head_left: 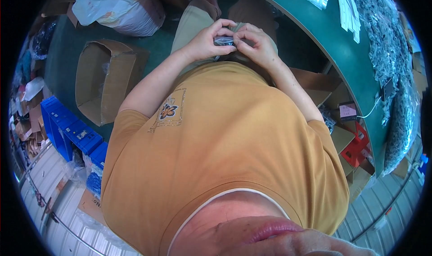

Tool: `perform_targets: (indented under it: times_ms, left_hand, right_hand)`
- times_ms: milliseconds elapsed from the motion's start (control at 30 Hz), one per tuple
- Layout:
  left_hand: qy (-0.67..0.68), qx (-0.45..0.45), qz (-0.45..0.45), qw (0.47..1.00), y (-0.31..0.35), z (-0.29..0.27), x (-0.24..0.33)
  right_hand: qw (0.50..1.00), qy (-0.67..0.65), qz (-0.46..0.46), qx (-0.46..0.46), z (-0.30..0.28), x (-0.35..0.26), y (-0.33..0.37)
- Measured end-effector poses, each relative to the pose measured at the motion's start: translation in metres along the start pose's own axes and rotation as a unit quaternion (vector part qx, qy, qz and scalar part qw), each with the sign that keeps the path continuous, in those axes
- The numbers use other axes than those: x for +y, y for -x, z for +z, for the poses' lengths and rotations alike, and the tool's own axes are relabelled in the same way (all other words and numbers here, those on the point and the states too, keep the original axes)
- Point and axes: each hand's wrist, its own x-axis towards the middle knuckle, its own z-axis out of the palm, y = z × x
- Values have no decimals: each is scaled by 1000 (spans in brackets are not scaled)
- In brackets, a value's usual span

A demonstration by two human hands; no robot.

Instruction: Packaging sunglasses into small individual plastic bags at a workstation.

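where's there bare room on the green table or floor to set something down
The green table has a bare strip between its curved edge and the paper strips; the far side is crowded by a heap of silvery packets. The floor shows bare left of the open cardboard box, above the blue crates in view.

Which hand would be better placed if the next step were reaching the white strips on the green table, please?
Probably the right hand: it is nearer the white strips on the green table. The left hand, at the small dark item, sits farther away.
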Motion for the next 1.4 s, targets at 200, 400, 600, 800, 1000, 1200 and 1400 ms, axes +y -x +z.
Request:
perform_targets:
  times_ms: [200, 400, 600, 800, 1000, 1200, 1400]
  left_hand:
    - [3, 8, 9, 1000, -1, 0, -1]
    - [2, 7, 8, 1000, -3, 1, -3]
    - [-20, 13, 11, 1000, -1, 5, -4]
    - [-29, 16, 16, 999, -4, 5, -1]
    - [-58, 50, 20, 997, -2, 7, 1]
    - [-127, 71, 48, 988, -4, 9, -3]
    - [-95, 74, 39, 992, -5, 12, 3]
  right_hand:
    - [995, 94, -9, -29, -5, -14, -9]
    - [993, 104, 6, -56, -7, -15, -13]
    - [990, 108, -15, -87, -10, -27, -20]
    - [983, 141, -14, -113, -14, -28, -25]
    - [983, 136, -20, -121, -13, -39, -34]
    - [968, 174, -17, -182, -15, -43, -43]
    - [983, 137, -73, -101, -17, -24, -41]
